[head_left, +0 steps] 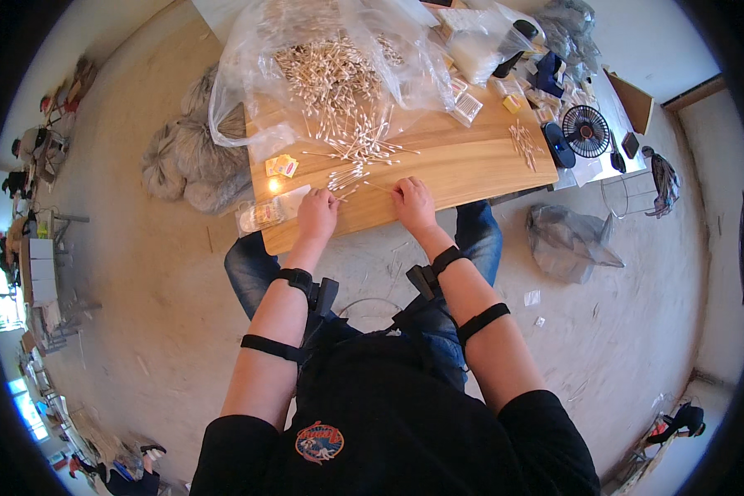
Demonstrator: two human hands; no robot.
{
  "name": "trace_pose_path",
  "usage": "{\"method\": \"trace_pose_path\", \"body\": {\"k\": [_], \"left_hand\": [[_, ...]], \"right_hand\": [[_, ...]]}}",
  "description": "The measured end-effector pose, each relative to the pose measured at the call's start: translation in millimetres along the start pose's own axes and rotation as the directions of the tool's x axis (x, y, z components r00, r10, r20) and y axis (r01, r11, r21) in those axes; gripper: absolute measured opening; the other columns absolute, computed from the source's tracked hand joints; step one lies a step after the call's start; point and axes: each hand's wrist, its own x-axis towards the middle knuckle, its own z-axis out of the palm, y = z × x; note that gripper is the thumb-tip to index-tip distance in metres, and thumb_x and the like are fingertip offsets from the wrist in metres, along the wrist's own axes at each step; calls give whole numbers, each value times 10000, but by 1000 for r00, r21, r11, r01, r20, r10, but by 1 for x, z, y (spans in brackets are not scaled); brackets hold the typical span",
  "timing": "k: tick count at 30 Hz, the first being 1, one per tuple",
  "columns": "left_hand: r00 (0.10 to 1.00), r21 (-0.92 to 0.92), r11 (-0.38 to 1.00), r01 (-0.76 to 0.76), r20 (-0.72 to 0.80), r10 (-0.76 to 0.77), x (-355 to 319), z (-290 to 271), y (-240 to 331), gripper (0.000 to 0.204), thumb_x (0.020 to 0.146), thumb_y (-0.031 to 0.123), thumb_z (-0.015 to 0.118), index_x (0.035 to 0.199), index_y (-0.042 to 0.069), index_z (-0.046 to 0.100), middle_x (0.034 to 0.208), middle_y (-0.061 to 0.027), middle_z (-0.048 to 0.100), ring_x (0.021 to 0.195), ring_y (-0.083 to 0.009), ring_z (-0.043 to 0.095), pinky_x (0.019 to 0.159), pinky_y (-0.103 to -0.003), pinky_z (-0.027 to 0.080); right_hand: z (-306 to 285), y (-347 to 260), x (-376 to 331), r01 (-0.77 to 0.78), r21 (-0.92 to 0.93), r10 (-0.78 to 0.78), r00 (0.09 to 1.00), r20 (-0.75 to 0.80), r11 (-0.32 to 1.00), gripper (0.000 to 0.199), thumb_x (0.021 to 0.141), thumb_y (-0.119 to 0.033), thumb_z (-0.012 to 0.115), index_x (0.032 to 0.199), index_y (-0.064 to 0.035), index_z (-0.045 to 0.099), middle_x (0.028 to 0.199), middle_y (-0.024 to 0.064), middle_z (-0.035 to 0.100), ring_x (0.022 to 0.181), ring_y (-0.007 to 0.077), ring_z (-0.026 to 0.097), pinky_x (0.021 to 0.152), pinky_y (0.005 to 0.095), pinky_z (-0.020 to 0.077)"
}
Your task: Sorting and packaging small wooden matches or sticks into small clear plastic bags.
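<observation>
Closed to a pinch, the right hand (414, 202) holds a cotton swab (379, 188) near the table's (471, 169) near edge; the left hand (317, 213) curls beside loose swabs (347, 176), its hold unclear. A swab heap (331, 78) lies toward the far edge.

The left fisheye camera, worn on the head, looks steeply down from quite near. From the centre, the left hand (317, 213) lies toward ten o'clock, the right hand (413, 203) between one and two, the wooden table (463, 161) at twelve, the black shirt (430, 430) at six.
</observation>
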Motion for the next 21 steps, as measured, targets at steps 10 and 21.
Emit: {"method": "trace_pose_path", "body": {"k": [10,21], "left_hand": [[978,1,978,-208,11,208,-3,-12,18,85,791,129,699,787,82,628,830,-97,612,841,-314,605,729,-433,488],[964,65,967,-246,-89,251,-12,-17,7,84,743,73,711,776,69,634,839,-87,598,841,-300,595,748,-424,487]], "right_hand": [[-5,4,-5,2,86,-2,1000,-8,996,78,798,-105,660,832,-40,634,866,150,631,876,348,596,773,444,483],[-10,-19,-20,233,33,-235,959,161,972,91,815,-130,663,850,-49,642,919,130,613,948,341,572,821,442,480]]}}
